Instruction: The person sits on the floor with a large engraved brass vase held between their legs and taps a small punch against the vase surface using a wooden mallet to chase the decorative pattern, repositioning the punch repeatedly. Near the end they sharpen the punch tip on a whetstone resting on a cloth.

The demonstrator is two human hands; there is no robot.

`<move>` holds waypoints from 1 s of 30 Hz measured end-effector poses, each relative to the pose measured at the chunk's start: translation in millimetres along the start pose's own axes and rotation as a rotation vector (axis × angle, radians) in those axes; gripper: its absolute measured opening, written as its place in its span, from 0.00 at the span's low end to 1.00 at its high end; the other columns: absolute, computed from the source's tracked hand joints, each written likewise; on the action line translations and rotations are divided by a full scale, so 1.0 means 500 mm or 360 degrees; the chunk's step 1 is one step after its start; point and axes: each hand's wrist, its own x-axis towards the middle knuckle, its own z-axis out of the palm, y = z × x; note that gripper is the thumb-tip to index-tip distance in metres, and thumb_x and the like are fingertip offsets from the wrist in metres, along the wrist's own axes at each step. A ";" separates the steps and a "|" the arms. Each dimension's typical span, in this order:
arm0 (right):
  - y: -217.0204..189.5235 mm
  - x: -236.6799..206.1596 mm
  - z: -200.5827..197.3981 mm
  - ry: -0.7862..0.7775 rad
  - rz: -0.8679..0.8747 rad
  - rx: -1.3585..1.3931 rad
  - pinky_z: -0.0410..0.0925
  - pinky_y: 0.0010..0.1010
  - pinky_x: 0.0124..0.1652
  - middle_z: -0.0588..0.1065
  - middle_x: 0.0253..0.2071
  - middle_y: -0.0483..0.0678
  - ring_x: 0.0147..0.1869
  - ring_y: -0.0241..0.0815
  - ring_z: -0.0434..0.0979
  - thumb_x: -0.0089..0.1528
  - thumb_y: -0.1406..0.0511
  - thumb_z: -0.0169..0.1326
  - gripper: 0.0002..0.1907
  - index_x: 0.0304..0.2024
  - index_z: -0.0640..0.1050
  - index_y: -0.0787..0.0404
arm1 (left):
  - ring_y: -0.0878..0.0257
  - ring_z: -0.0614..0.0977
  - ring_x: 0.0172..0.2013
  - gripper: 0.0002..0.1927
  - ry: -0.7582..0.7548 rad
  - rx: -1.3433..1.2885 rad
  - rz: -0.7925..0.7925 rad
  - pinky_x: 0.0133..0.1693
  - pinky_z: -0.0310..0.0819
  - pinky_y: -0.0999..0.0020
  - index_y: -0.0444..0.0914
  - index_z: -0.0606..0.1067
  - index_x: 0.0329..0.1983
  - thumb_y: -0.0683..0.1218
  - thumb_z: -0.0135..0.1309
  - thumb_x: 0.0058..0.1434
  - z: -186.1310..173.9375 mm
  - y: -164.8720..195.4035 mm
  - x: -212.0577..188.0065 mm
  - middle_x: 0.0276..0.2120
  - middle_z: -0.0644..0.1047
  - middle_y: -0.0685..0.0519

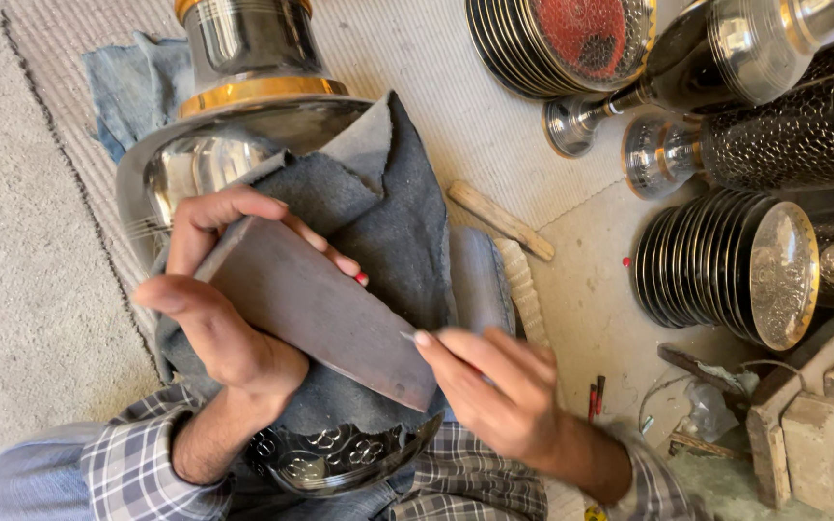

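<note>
Flat grey-brown metal plate [316,309] lies on grey cloth [388,222] over large polished vase [243,125] in lap. Left hand [219,309] fingers clasp plate's 10 o'clock end; right hand [494,386] fingers pinch a thin tool at the 4 o'clock corner. Judged step: marking or scraping plate edge; a steady plate is needed.

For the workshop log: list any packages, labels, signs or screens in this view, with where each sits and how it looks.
No labels, signs or screens show.
Clear plastic bag: floor at lower right, beside the wooden blocks; crumpled, see-through, the nearest thing to a package.
Left hand holds a flat grey-brown slab on a grey cloth over the large silver vase; right hand pinches a thin tool at its edge.
</note>
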 end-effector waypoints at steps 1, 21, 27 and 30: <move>0.001 0.007 0.000 -0.0048 -0.0057 -0.0022 0.65 0.27 0.24 0.78 0.37 0.50 0.29 0.37 0.74 0.56 0.78 0.64 0.13 0.43 0.82 0.72 | 0.52 0.82 0.27 0.47 0.0003 0.0016 0.0008 0.32 0.87 0.54 0.30 0.64 0.52 0.80 0.33 0.66 0.001 0.000 0.001 0.31 0.74 0.41; -0.021 0.014 -0.002 0.0008 -0.0033 -0.0021 0.65 0.25 0.22 0.79 0.38 0.50 0.28 0.35 0.74 0.57 0.76 0.63 0.11 0.44 0.83 0.70 | 0.55 0.83 0.26 0.43 -0.0040 -0.0069 0.0060 0.31 0.87 0.58 0.32 0.65 0.51 0.78 0.35 0.70 -0.017 -0.029 -0.002 0.30 0.75 0.43; -0.009 0.027 -0.010 -0.0100 -0.0110 -0.0049 0.64 0.27 0.21 0.79 0.37 0.50 0.27 0.36 0.73 0.57 0.76 0.64 0.12 0.43 0.83 0.72 | 0.53 0.82 0.28 0.42 -0.0008 -0.0144 0.0058 0.31 0.87 0.56 0.31 0.64 0.51 0.77 0.36 0.70 -0.016 -0.030 -0.001 0.31 0.74 0.43; -0.030 0.003 -0.023 -0.0072 0.0008 0.0022 0.68 0.24 0.25 0.79 0.39 0.50 0.30 0.35 0.76 0.59 0.75 0.62 0.11 0.45 0.82 0.71 | 0.54 0.82 0.27 0.43 -0.0026 -0.0118 0.0071 0.32 0.86 0.58 0.31 0.65 0.51 0.77 0.36 0.71 -0.010 -0.031 -0.003 0.31 0.74 0.43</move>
